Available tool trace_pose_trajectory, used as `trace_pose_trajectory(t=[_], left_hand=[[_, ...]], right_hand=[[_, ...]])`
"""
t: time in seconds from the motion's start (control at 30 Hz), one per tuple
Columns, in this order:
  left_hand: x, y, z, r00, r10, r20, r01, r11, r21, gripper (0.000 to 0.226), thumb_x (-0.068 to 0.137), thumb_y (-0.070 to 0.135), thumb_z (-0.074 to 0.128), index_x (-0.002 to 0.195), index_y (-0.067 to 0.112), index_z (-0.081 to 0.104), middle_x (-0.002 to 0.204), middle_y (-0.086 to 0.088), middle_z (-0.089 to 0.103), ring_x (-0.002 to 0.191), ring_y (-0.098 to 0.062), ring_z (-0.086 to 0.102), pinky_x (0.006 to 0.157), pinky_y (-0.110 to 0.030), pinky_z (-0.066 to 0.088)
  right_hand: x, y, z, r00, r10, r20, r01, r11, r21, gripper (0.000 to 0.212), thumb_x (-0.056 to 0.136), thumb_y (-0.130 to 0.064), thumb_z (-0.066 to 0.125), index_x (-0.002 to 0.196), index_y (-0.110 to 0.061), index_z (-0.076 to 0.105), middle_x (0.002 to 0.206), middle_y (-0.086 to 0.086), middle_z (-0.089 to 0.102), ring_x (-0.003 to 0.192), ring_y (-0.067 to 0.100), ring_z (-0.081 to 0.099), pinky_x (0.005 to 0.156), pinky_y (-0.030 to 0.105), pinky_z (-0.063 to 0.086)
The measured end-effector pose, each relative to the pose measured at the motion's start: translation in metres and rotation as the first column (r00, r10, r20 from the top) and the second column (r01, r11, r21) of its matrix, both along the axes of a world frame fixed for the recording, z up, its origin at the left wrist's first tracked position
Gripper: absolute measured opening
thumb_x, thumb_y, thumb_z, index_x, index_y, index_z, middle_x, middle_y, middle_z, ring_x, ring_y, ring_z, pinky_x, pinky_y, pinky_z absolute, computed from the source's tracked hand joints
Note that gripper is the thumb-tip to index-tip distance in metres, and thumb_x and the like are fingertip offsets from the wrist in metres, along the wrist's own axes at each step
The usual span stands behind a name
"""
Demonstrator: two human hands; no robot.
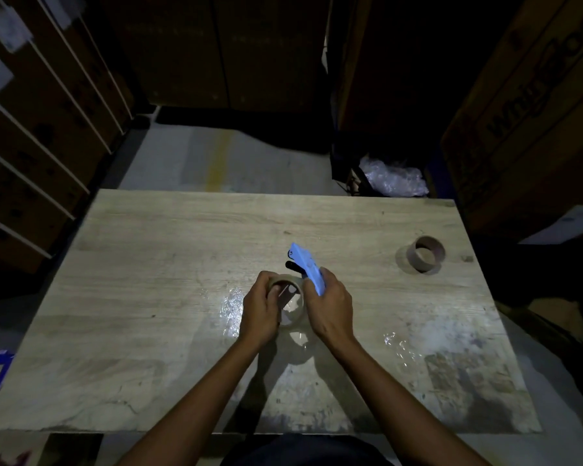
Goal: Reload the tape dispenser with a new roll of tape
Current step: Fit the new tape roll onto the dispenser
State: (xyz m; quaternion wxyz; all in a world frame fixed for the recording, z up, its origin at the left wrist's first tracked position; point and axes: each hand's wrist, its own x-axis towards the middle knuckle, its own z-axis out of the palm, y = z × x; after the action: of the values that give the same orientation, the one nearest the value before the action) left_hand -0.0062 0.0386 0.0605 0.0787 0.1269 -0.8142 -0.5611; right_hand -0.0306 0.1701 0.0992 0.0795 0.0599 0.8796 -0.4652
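Both hands above tabletop (148, 250) centre. Left hand (260, 309) grip wraps the tape roll (292, 311), fingers in its core. Right hand (330, 304) grip closed on blue dispenser (307, 267), touching the roll. 1 empty core (426, 253) far right of roll.

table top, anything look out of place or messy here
Mostly tidy. An empty cardboard core sits alone near the far right of the table, and crumpled clear film lies beside the hands. Nothing looks spilled or broken.
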Motion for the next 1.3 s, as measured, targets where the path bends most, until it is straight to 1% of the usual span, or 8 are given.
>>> trace_pose_trajectory(t=[0.1,0.33,0.5,0.63,0.9,1.03,1.13,1.3], left_hand=[[-0.002,0.001,0.005,1.0,0.014,0.023,-0.017,0.992,0.125,0.013,0.093,0.025,0.052,0.097,0.016,0.061,0.092,0.004,0.068,0.087,-0.009,0.065,0.076,-0.025,0.048],[-0.011,0.009,0.019,0.985,0.027,0.169,-0.094,0.91,0.403,0.011,0.095,0.015,0.058,0.103,0.009,0.061,0.104,-0.006,0.065,0.093,-0.019,0.061,0.076,-0.029,0.049],[-0.012,0.013,0.029,0.967,0.025,0.253,-0.142,0.877,0.458,0.009,0.097,0.021,0.057,0.103,0.017,0.063,0.116,-0.007,0.064,0.097,-0.023,0.066,0.076,-0.038,0.052],[-0.01,0.02,0.036,0.957,0.041,0.287,-0.197,0.819,0.539,0.011,0.096,0.02,0.061,0.106,0.017,0.063,0.121,-0.011,0.063,0.104,-0.03,0.064,0.076,-0.04,0.048],[-0.004,0.036,0.048,0.944,0.095,0.317,-0.29,0.7,0.652,0.032,0.091,0.004,0.062,0.119,0.017,0.059,0.106,-0.012,0.065,0.096,-0.027,0.065,0.078,-0.041,0.049],[-0.004,0.042,0.056,0.948,0.024,0.316,-0.286,0.497,0.82,0.037,0.093,0.01,0.059,0.13,0.008,0.057,0.122,-0.022,0.066,0.112,-0.038,0.064,0.098,-0.052,0.05],[-0.006,0.048,0.062,0.963,-0.064,0.263,-0.218,0.395,0.893,0.044,0.089,0.014,0.06,0.128,-0.007,0.058,0.125,-0.027,0.064,0.107,-0.035,0.066,0.099,-0.047,0.052],[-0.009,0.049,0.069,0.973,-0.132,0.192,-0.122,0.412,0.903,0.037,0.084,0.011,0.062,0.117,-0.007,0.064,0.113,-0.024,0.071,0.097,-0.029,0.073,0.085,-0.036,0.061]], right_hand=[[-0.01,0.01,0.0,0.998,-0.035,0.043,0.039,0.994,-0.099,0.027,0.095,-0.036,0.054,0.107,-0.016,0.068,0.086,0.0,0.066,0.08,0.019,0.06,0.068,0.029,0.041],[-0.017,0.024,-0.014,0.992,-0.075,0.104,0.096,0.97,-0.223,0.044,0.087,-0.06,0.047,0.104,-0.028,0.073,0.089,-0.008,0.073,0.085,0.015,0.067,0.076,0.037,0.056],[-0.023,0.032,-0.015,0.972,-0.062,0.225,0.144,0.919,-0.367,0.034,0.094,-0.041,0.049,0.068,-0.027,0.066,0.071,-0.004,0.066,0.072,0.018,0.056,0.068,0.032,0.044],[-0.027,0.038,-0.009,0.931,-0.063,0.359,0.246,0.836,-0.491,0.039,0.095,-0.031,0.053,0.092,0.005,0.068,0.081,0.021,0.064,0.072,0.023,0.058,0.058,0.027,0.048],[-0.025,0.042,-0.006,0.934,-0.136,0.329,0.299,0.802,-0.517,0.037,0.1,-0.036,0.05,0.083,-0.011,0.071,0.071,0.009,0.063,0.062,0.021,0.053,0.049,0.024,0.035],[-0.029,0.05,-0.005,0.929,-0.115,0.353,0.324,0.714,-0.621,0.032,0.099,-0.033,0.054,0.086,-0.018,0.078,0.082,0.004,0.077,0.072,0.021,0.069,0.068,0.032,0.052],[-0.031,0.05,-0.005,0.951,-0.081,0.299,0.266,0.709,-0.653,0.031,0.102,-0.032,0.049,0.101,-0.015,0.075,0.099,0.009,0.077,0.093,0.026,0.072,0.083,0.038,0.056],[-0.029,0.053,-0.005,0.968,-0.08,0.239,0.214,0.762,-0.611,0.034,0.104,-0.033,0.042,0.103,-0.02,0.073,0.1,0.006,0.078,0.096,0.024,0.073,0.086,0.04,0.057]])
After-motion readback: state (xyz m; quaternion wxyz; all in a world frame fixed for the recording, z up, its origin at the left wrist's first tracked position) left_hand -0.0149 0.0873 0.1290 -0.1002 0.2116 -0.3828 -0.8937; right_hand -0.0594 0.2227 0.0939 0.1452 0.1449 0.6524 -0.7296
